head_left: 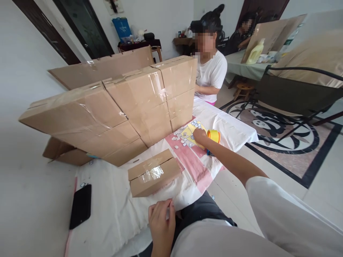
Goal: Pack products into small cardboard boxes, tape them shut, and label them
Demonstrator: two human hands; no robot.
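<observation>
My right hand (199, 136) reaches far across the table onto a yellow sheet (188, 132) strewn with small white pieces (184, 137). Its fingers are bent downward, and their tips are hidden from me. Just right of that hand stands a yellow tape roll-like ring (213, 135) with an orange edge, a blue part below it. Close to my body, at the table's near edge, is my left hand (162, 218). Its fingers are curled and thumb and forefinger come together; whatever they pinch is too small to name. A taped cardboard box (154, 174) lies beyond my left hand.
A tall wall of taped cardboard (134, 103) runs along the table's far side. A black phone-like slab (80, 206) lies at left on the white cloth (107, 214). A person in a white shirt (214, 69) sits past the cardboard. A dark chair (292, 92) stands at right.
</observation>
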